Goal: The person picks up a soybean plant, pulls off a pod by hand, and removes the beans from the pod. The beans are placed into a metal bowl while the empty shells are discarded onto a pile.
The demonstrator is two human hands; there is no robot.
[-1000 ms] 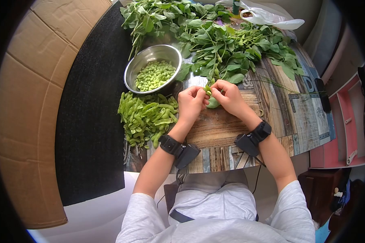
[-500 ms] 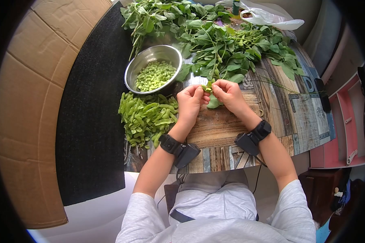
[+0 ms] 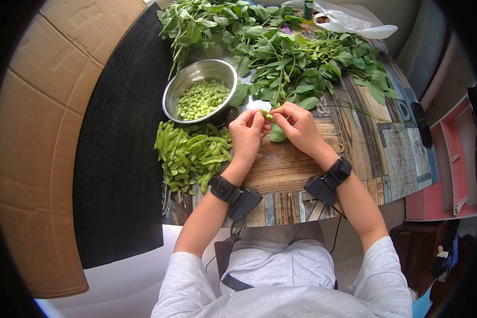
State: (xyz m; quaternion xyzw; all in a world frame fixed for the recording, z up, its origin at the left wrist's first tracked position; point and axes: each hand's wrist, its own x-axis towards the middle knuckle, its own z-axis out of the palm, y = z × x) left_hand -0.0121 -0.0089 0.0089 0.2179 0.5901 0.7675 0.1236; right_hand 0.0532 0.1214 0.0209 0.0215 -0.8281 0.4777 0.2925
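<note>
A green pod (image 3: 267,115) is pinched from both sides, apparently for steadiness, by the left hand (image 3: 248,131) and the right hand (image 3: 300,127), above the table (image 3: 286,172), inward of its near edge. Loose beans (image 3: 202,99) are contained by the steel bowl (image 3: 174,91) near the left edge; heaped pods (image 3: 190,153) are set just nearer, presumably for easy reach.
</note>
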